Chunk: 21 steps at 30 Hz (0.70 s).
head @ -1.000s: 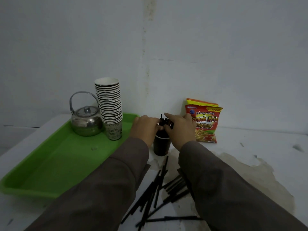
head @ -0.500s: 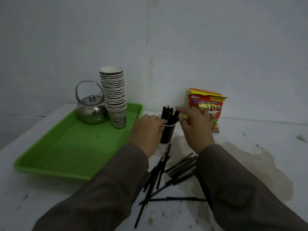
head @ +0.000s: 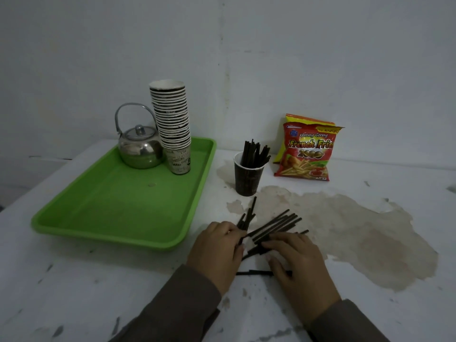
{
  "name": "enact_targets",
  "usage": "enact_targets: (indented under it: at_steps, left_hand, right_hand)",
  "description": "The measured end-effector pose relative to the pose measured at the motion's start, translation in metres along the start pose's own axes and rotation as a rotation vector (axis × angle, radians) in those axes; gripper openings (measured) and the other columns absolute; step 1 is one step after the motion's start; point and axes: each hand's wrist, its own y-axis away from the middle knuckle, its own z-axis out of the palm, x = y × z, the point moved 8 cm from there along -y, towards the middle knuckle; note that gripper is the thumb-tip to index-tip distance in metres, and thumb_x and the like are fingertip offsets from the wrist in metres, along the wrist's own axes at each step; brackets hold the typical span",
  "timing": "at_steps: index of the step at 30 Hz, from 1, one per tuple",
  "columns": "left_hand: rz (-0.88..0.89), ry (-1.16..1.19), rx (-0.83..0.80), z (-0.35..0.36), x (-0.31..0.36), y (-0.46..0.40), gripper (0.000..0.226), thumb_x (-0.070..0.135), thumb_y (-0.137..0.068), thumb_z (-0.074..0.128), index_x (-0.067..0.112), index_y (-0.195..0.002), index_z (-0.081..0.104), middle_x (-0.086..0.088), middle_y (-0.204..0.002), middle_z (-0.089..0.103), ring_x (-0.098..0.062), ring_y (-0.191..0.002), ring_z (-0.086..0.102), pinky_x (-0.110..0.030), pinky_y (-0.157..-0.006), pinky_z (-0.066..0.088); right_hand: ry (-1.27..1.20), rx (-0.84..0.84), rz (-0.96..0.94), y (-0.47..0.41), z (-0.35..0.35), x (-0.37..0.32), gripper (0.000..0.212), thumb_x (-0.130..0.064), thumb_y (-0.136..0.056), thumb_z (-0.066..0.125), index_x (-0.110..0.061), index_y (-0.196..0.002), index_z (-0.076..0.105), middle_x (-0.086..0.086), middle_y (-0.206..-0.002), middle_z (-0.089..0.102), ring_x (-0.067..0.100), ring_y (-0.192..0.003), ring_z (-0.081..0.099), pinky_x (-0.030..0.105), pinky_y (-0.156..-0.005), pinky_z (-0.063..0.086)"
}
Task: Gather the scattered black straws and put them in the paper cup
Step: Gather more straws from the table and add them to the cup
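Both hands have come back from the paper cup (head: 248, 175) to the loose straws (head: 274, 224) on the table (head: 74, 280). The left hand (head: 217, 250) pinches a few; the right hand (head: 299, 264) lies flat on others. The cup, at 12 o'clock from the hands, already holds a bunch, so another load comes next.

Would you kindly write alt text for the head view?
Two hands, left hand and right hand, gather scattered black straws on a stained white table; a dark paper cup beyond already holds some, beside a green plastic tray.
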Motion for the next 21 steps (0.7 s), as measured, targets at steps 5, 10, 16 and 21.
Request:
enact_targets:
  at_steps: [5,10,16,21]
  left_hand:
    - [-0.061,-0.031,-0.062,0.005,-0.007,0.002,0.036,0.03,-0.091,0.047,0.024,-0.127,0.047,0.004,-0.119,0.05,-0.013,-0.111,0.041,-0.028,-0.093,0.041]
    - [-0.08,0.01,-0.086,0.007,-0.006,0.0,0.037,0.024,-0.091,0.049,0.02,-0.128,0.048,0.001,-0.118,0.052,-0.013,-0.111,0.043,-0.026,-0.093,0.04]
    - [-0.107,0.022,-0.099,0.006,-0.003,0.001,0.03,0.018,-0.09,0.046,0.017,-0.118,0.054,-0.004,-0.102,0.056,-0.018,-0.099,0.051,-0.027,-0.081,0.045]
    - [-0.103,0.035,-0.066,0.002,-0.001,0.001,0.021,0.014,-0.087,0.047,0.015,-0.098,0.065,-0.001,-0.081,0.051,-0.018,-0.082,0.055,-0.025,-0.065,0.04]
  right_hand:
    - [0.052,-0.082,-0.038,0.007,0.004,-0.004,0.03,-0.013,-0.066,0.079,-0.019,-0.094,0.071,0.003,-0.095,0.071,0.03,-0.084,0.063,0.041,-0.066,0.052]
    - [0.103,-0.06,-0.076,0.005,-0.001,-0.009,0.025,-0.008,-0.058,0.084,-0.016,-0.08,0.074,0.004,-0.079,0.071,0.03,-0.068,0.064,0.038,-0.054,0.051]
    - [0.222,-0.107,-0.145,0.005,0.0,-0.019,0.027,-0.023,-0.046,0.09,-0.027,-0.065,0.071,-0.007,-0.069,0.068,0.015,-0.06,0.063,0.021,-0.057,0.046]
    - [0.28,-0.078,-0.144,0.007,0.003,-0.019,0.029,-0.015,-0.047,0.09,-0.022,-0.06,0.065,-0.004,-0.064,0.065,0.017,-0.056,0.061,0.023,-0.056,0.044]
